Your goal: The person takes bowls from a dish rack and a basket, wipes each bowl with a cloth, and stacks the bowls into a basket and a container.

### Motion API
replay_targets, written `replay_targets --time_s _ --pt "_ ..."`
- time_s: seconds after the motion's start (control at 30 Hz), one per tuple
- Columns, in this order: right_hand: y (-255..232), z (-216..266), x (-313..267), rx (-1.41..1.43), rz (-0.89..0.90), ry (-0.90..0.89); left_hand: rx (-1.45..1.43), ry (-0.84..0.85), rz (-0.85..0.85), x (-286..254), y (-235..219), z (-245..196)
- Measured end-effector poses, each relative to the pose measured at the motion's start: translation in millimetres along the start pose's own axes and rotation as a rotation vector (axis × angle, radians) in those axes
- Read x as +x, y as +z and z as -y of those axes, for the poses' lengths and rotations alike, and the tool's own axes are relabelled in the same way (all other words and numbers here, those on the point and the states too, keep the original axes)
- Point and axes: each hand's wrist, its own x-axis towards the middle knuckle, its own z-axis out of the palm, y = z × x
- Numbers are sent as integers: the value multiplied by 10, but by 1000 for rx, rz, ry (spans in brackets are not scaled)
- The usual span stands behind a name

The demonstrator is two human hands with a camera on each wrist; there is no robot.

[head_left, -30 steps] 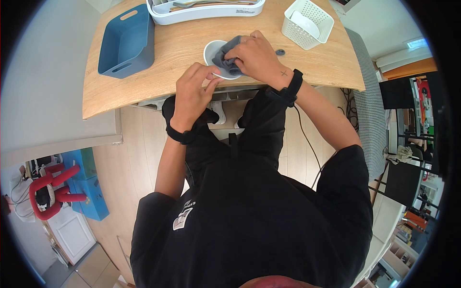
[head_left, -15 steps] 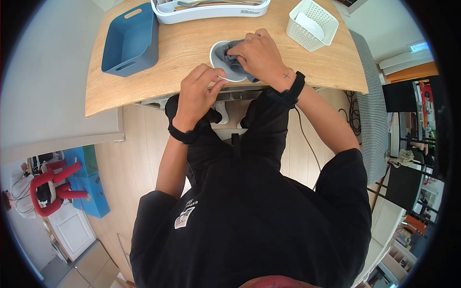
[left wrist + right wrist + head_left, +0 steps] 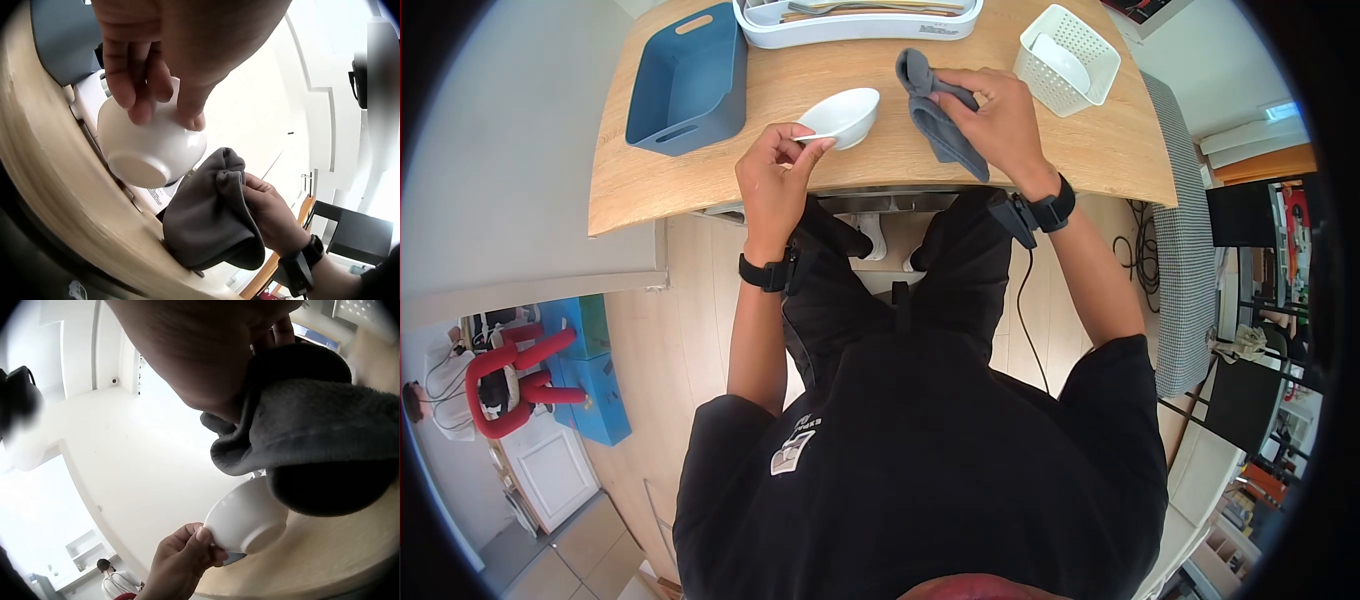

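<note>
A small white bowl (image 3: 846, 118) is tilted on its side over the table's front part. My left hand (image 3: 772, 182) pinches its rim between thumb and fingers. In the left wrist view the bowl (image 3: 147, 147) shows its rounded outside and foot ring. My right hand (image 3: 1000, 118) grips a dark grey cloth (image 3: 940, 115), which hangs in folds to the right of the bowl. Cloth and bowl stand apart in the head view. The right wrist view shows the cloth (image 3: 325, 425) close up, its fuzzy side visible, with the bowl (image 3: 247, 515) beyond it.
On the wooden table (image 3: 800, 75), a blue-grey bin (image 3: 690, 85) stands at the left. A white tray (image 3: 860, 30) with cutlery lies at the back. At the right, a white perforated basket (image 3: 1068, 62) holds a white dish. A cable (image 3: 1022, 310) hangs from my right wrist.
The right hand has drawn the cloth out of the bowl and moved right with it. The left hand has shifted left and tipped the bowl onto its side.
</note>
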Motion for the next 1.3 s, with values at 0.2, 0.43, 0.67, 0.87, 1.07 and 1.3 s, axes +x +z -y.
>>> replay_targets --time_s 0.2,0.43,0.67,0.87,1.07,1.3 --pt "140 72 -85 0 9 -108 -505 -295 140 -61 116 32" --pt "142 53 -111 136 83 119 -915 -377 230 -113 -24 162" --pt "212 120 -159 237 41 204 -1357 -521 326 -84 36 79" --pt "169 139 -197 121 30 107 -1066 -607 200 -42 135 -154" --pt "179 179 -258 3 60 -128 -1007 -568 211 -42 287 -194" --pt "200 217 -304 4 91 -140 -368 -248 253 -67 335 -260"
